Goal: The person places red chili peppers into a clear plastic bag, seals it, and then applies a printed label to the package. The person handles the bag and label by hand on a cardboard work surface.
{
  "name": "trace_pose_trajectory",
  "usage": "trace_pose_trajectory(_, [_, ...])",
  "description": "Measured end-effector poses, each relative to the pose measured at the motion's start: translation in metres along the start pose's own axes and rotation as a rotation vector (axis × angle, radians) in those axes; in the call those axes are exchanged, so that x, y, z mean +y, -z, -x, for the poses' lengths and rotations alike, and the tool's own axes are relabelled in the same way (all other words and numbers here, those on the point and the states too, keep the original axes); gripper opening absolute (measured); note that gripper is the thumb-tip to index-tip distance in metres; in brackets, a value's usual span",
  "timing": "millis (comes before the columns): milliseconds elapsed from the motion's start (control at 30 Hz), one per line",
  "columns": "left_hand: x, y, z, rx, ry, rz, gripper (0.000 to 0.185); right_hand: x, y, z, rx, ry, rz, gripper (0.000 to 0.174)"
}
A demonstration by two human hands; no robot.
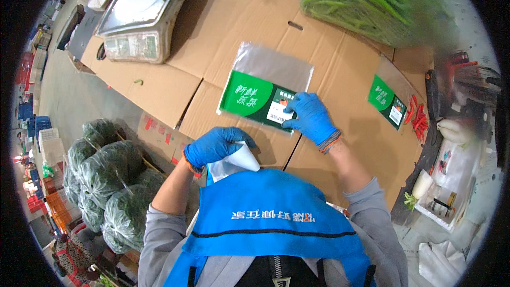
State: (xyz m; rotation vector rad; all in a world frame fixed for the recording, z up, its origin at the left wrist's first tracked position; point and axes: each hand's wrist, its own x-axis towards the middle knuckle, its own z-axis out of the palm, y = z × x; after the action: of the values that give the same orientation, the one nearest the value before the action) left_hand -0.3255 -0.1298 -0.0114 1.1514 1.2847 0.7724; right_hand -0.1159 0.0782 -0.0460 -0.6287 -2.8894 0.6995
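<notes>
My right hand [312,115], in a blue glove, rests on a flat clear plastic bag [275,63] with a green printed panel. Its thumb and forefinger sit apart at the right edge of a white barcode label [278,112] on that panel. My left hand [217,145], also gloved in blue, is closed on a strip of white label paper [239,161], which curls down close to my blue apron [275,203]. Part of the strip is hidden by the hand and apron. The bag lies on a cardboard-covered table [247,28].
A second labelled bag [383,91] lies at the right beside red chillies [420,121]. Long green peppers fill a large bag [358,4] at the top right. A weighing scale [137,44] stands top left. Bagged dark greens [111,171] are lower left; a foam box [458,163] and white radish [422,183] right.
</notes>
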Motion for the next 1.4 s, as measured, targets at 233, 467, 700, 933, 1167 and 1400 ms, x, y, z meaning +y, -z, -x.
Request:
trace_pose_trajectory(233, [-0.003, -0.002, 0.003, 0.025, 0.021, -0.055, 0.024, -0.001, -0.001, -0.002, 0.033, -0.021, -0.009, 0.024])
trace_pose_trajectory(467, [-0.004, -0.006, 0.000, -0.001, -0.019, -0.071, 0.024, -0.004, -0.002, -0.005, -0.019, -0.022, 0.043, 0.035])
trace_pose_trajectory(700, [-0.001, -0.008, 0.002, 0.047, -0.044, -0.020, 0.028, 0.010, -0.008, -0.003, 0.051, 0.074, -0.052, 0.022])
trace_pose_trajectory(933, [-0.009, -0.007, -0.011, 0.069, -0.077, -0.115, 0.028, 0.003, -0.001, -0.006, 0.013, 0.003, -0.063, 0.034])
trace_pose_trajectory(1167, [-0.018, -0.009, -0.017, 0.098, -0.036, -0.086, 0.028, -0.024, 0.000, 0.005, 0.024, -0.045, 0.105, 0.032])
trace_pose_trajectory(1400, [-0.008, -0.010, -0.014, 0.114, -0.059, 0.012, 0.017, -0.008, -0.007, 0.001, 0.123, 0.028, -0.108, 0.013])
